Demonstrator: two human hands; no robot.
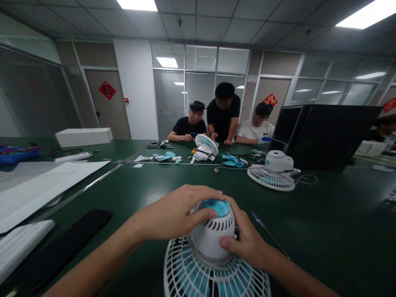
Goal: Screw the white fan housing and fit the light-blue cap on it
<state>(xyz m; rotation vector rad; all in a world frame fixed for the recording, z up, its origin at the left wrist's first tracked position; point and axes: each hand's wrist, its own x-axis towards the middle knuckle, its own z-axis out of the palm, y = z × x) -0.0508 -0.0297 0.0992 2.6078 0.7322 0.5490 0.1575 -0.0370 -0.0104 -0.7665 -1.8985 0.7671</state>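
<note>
A white electric fan [213, 237] lies face down on the green table in front of me, its round grille [188, 268] underneath and blue blades showing through the slats. The motor housing points up, and a blue cap [219, 207] sits on top of it. My left hand [188, 208] reaches over the housing from the left, thumb against the blue cap. From the right, my right hand [243, 233] wraps the side of the housing, thumb in front. A pale cord circles the base of the housing. A screwdriver [269, 233] with a thin shaft lies to the right.
Another fan [272, 171] lies face down near a black computer case [324, 136]. Farther back are a third fan [204, 148] and blue blades [233, 160]. A black pouch [68, 243] and white sheets [55, 181] lie left. Three people are across the table.
</note>
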